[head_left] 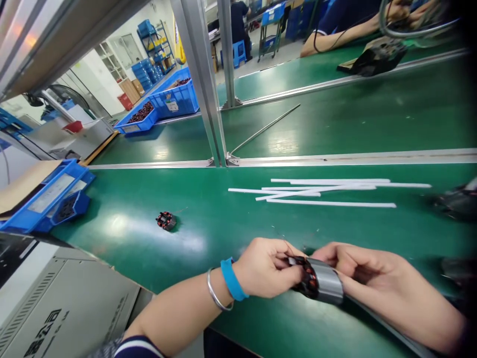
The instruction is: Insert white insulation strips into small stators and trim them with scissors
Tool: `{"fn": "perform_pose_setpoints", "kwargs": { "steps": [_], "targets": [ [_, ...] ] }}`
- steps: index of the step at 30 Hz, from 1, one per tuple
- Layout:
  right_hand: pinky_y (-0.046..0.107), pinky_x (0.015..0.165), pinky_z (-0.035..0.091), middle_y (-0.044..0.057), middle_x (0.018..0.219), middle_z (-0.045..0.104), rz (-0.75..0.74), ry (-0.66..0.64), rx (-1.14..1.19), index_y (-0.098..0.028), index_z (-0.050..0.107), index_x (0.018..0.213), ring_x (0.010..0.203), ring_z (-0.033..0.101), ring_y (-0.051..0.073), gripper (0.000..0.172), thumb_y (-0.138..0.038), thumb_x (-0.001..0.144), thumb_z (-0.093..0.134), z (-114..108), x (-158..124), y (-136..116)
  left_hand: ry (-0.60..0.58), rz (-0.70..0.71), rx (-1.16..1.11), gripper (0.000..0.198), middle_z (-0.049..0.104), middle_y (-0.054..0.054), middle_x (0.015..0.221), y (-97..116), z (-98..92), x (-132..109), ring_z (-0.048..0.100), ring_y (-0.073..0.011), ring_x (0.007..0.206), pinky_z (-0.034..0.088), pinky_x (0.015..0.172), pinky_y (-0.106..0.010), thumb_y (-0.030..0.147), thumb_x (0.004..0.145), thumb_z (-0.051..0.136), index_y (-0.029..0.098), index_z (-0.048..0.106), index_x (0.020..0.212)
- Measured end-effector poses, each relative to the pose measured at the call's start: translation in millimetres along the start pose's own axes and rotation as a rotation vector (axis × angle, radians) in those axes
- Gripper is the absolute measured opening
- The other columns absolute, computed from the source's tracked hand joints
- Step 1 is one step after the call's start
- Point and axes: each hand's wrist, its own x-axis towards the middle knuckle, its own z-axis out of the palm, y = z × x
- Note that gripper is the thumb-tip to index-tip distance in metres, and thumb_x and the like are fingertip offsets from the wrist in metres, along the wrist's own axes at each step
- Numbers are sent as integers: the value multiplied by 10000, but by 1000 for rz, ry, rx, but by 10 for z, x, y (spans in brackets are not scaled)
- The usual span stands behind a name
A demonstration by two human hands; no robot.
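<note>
A motor stator point(325, 281), a grey metal ring with black ends and copper windings, is held between my two hands above the green bench near its front edge. My left hand point(266, 268), with a blue band and a silver bangle at the wrist, pinches the wound end. On the other side my right hand point(372, 278) is closed around the metal body; part of its grip is hidden behind the stator. A second, smaller-looking stator point(166, 221) lies on the bench to the left, a thin wire trailing from it.
Several white tubes point(331, 204) lie beyond my hands. Blue bins point(70, 194) stand at the left edge, and blue crates point(175, 102) of small parts sit farther back. A metal upright point(212, 114) rises mid-bench. Across, a co-worker's arm point(346, 37) rests near a black fixture point(380, 55).
</note>
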Motion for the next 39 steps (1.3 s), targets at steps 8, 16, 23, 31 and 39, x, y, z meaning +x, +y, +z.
{"fn": "perform_pose_setpoints", "kwargs": {
  "steps": [8, 16, 23, 31, 39],
  "targets": [
    [364, 759, 550, 95, 944, 703, -134, 117, -337, -217, 631, 836, 860, 672, 243, 362, -563, 811, 525, -203, 218, -36, -101, 24, -20, 573, 620, 1, 713, -4, -85, 21, 570, -68, 551, 442, 529, -169, 33, 646, 599, 118, 530, 1209],
    [378, 784, 491, 82, 926, 622, -171, 291, -868, -155, 612, 819, 872, 597, 206, 64, -212, 821, 583, -26, 915, -94, -154, 190, 18, 1081, 542, 69, 612, 167, -180, -75, 431, -33, 436, 329, 457, -141, 75, 722, 632, 196, -100, 1508],
    [320, 727, 456, 29, 745, 607, -252, 278, -784, -178, 541, 656, 730, 551, 155, 128, -170, 783, 553, -53, 470, -221, -98, 279, 12, 1151, 579, 72, 603, 229, -225, -84, 465, -22, 431, 361, 451, -105, 153, 760, 694, 221, -205, 1476],
    [263, 582, 413, 22, 698, 588, -239, -73, -173, -207, 619, 706, 632, 512, 146, 342, -519, 839, 571, -383, -195, -451, -241, 104, -211, 1200, 712, -29, 804, 269, -318, -22, 715, -212, 696, 596, 574, -297, 169, 749, 717, 323, -245, 1451],
    [250, 562, 379, -6, 626, 552, -231, -31, -192, -197, 583, 679, 587, 459, 120, 225, -368, 812, 523, -97, -116, -267, -250, -14, -211, 378, 710, -77, 822, 97, -284, 51, 716, -230, 679, 598, 513, -292, 165, 667, 737, 123, 665, 1036]
  ]
}}
